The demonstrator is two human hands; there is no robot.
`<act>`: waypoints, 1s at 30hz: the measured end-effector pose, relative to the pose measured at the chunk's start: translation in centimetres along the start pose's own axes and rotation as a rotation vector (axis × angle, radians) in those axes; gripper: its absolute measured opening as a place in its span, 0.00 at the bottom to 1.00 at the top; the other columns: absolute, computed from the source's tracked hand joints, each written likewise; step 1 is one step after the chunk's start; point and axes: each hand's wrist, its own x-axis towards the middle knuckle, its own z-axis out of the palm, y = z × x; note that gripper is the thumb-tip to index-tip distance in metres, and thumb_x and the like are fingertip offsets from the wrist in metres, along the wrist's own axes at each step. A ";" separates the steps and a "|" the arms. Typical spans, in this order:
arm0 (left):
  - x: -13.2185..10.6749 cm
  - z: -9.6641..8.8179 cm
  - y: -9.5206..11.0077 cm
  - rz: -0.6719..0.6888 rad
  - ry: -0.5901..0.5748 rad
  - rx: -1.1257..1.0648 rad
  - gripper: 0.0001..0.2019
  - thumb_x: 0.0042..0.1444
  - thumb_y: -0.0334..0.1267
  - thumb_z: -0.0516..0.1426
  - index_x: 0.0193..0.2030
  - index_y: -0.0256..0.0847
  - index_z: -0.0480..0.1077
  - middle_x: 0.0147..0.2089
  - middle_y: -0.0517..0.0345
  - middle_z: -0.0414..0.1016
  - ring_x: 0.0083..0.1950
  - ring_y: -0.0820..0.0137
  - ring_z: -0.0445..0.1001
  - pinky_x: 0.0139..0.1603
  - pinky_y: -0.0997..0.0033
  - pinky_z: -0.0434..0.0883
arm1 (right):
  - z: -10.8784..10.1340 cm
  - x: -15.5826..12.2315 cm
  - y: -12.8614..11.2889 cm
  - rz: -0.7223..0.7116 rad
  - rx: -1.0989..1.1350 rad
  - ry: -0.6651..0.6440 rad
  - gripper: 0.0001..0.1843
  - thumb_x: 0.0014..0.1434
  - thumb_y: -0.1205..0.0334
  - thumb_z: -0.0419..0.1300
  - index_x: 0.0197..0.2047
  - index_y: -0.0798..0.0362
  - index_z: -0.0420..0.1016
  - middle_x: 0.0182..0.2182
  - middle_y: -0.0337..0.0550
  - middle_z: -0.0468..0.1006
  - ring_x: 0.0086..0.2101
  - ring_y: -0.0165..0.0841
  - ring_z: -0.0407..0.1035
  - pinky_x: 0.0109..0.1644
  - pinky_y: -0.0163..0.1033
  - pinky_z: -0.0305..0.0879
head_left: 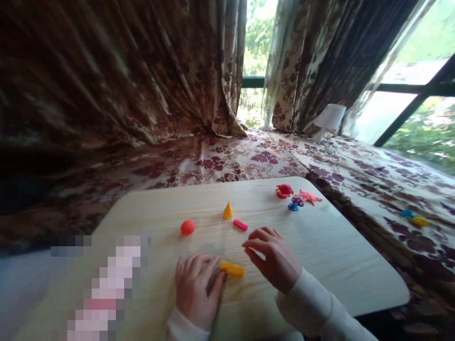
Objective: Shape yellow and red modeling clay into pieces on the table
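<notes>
My left hand (197, 285) rests low on the light wooden table (159, 203), its thumb and index finger closed at the left end of a short yellow clay roll (232, 270). To the right of that roll, my right hand (273, 259) hovers with loosely bent fingers and nothing visible between them. Thumb and index tips lie close together there, with a gap behind them. A small pink clay stick (240, 225) lies just beyond the right fingertips. Farther back stands a yellow drop-shaped piece (228, 211) with a pointed top. An orange-red ball (187, 227) sits beyond my left hand.
At the table's far right corner are a red shell-like figure (284, 191), a blue piece with a dotted top (296, 202) and a flat coral-pink shape (310, 196). Blue and yellow items (420, 221) lie on the flowered cover. A white lamp (330, 117) stands behind.
</notes>
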 end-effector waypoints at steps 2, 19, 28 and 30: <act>0.0 0.2 -0.5 0.044 0.024 0.032 0.12 0.55 0.38 0.56 0.46 0.47 0.71 0.40 0.57 0.74 0.45 0.63 0.71 0.53 0.56 0.54 | -0.3 2.3 0.9 0.099 -0.083 -0.009 0.08 0.61 0.61 0.57 0.39 0.46 0.78 0.36 0.42 0.77 0.41 0.36 0.66 0.46 0.40 0.57; 10.1 5.9 9.3 0.098 -0.190 -0.391 0.12 0.48 0.30 0.58 0.37 0.51 0.75 0.35 0.60 0.77 0.46 0.64 0.72 0.56 0.48 0.60 | -5.4 -6.4 8.1 0.277 -0.054 0.219 0.10 0.57 0.65 0.56 0.37 0.54 0.78 0.29 0.42 0.74 0.29 0.32 0.70 0.34 0.35 0.65; 12.1 8.1 12.3 0.155 -0.191 -0.425 0.18 0.47 0.27 0.54 0.45 0.45 0.74 0.37 0.55 0.78 0.43 0.62 0.72 0.51 0.49 0.64 | -6.2 -10.5 10.5 0.384 -0.036 0.380 0.15 0.59 0.60 0.54 0.43 0.55 0.78 0.31 0.45 0.76 0.32 0.35 0.73 0.38 0.38 0.69; 11.1 7.2 10.8 0.129 -0.147 -0.418 0.17 0.51 0.28 0.52 0.45 0.44 0.74 0.36 0.55 0.77 0.41 0.64 0.72 0.46 0.56 0.67 | -6.7 -12.2 10.5 0.385 -0.020 0.419 0.16 0.60 0.61 0.52 0.47 0.56 0.76 0.35 0.47 0.76 0.35 0.35 0.73 0.41 0.39 0.69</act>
